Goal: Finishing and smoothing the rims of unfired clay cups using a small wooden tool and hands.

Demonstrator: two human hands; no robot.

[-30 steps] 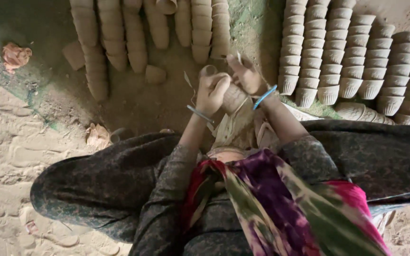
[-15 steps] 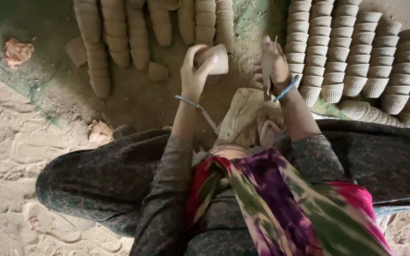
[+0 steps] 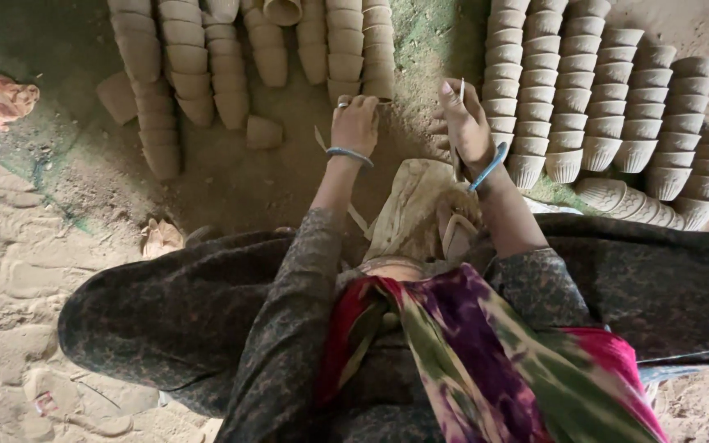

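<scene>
I sit on the ground with dark patterned trousers and a colourful scarf. My left hand (image 3: 354,123), with a ring and a blue bangle, reaches forward with its fingers curled on a pale clay cup (image 3: 379,85) at the near end of a lying row of cups (image 3: 346,49). My right hand (image 3: 465,123), also with a blue bangle, is raised beside it and pinches a thin pale stick-like tool (image 3: 461,87) that points away from me. A worn beige cloth (image 3: 416,205) lies between my knees below both hands.
Long rows of nested clay cups lie on the dirt at left (image 3: 153,82) and at right (image 3: 617,98). A loose cup (image 3: 263,131) lies alone near the left rows. An orange rag (image 3: 8,98) and a crumpled scrap (image 3: 160,238) sit on the sandy ground.
My left hand has carried the cup from above my lap forward to the end of the middle row. My right hand has moved to the right with the thin tool.
</scene>
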